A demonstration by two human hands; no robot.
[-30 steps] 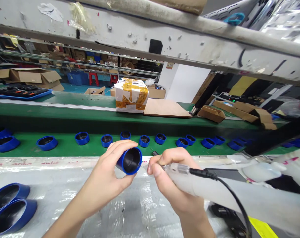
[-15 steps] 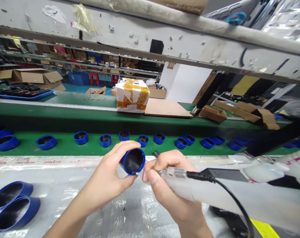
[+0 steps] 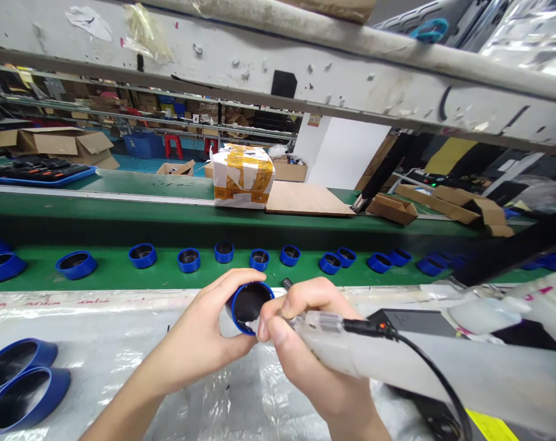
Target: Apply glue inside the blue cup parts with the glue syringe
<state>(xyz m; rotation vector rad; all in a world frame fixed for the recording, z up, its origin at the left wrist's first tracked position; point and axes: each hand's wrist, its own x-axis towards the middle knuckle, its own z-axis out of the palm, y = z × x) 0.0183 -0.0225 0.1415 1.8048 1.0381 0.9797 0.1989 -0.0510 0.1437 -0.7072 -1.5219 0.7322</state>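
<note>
My left hand (image 3: 213,324) is curved around a round blue cup with a black inside (image 3: 252,300), its open mouth tilted toward me and to the right. Pinched in my right hand (image 3: 309,343) is a translucent dispensing syringe (image 3: 326,323) with a thick hose-like body running off to the right. The pale nozzle tip reaches just inside the cup's lower rim. A black cable (image 3: 436,361) with a small red light at its plug joins the syringe. Two more blue cups (image 3: 59,392) rest on the plastic-covered bench at lower left.
A green conveyor belt (image 3: 110,278) carries several blue cups (image 3: 76,264) in a row behind my hands. Beyond it stand a taped white box (image 3: 242,177) and a flat board (image 3: 305,199). A dark box (image 3: 413,321) and white bottles (image 3: 484,324) sit at right.
The nozzle tip has moved from the cup's edge to inside its lower rim. A red light now shows on the cable plug. The belt's cups have shifted left in view.
</note>
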